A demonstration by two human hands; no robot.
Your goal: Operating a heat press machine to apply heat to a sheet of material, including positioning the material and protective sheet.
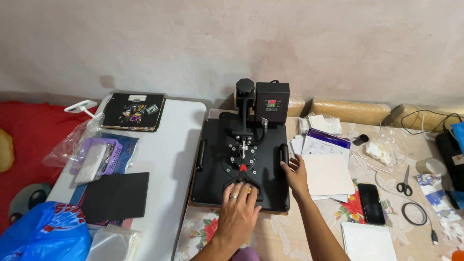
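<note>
From the head camera, a black heat press point(240, 162) sits closed on a floral cloth point(285, 237), its control box point(272, 102) at the back.

The left hand point(239, 209) lies over the press handle point(244, 182) at the front edge; the palm hides the grip, so whether the fingers close around it cannot be told.

The right hand point(296, 175) rests open, fingers spread, against the right side handle point(284, 153).

Both forearms are cut off by the bottom edge.

White sheets point(327, 173), a phone point(370, 196) and scissors point(405, 182) lie to the right.
</note>
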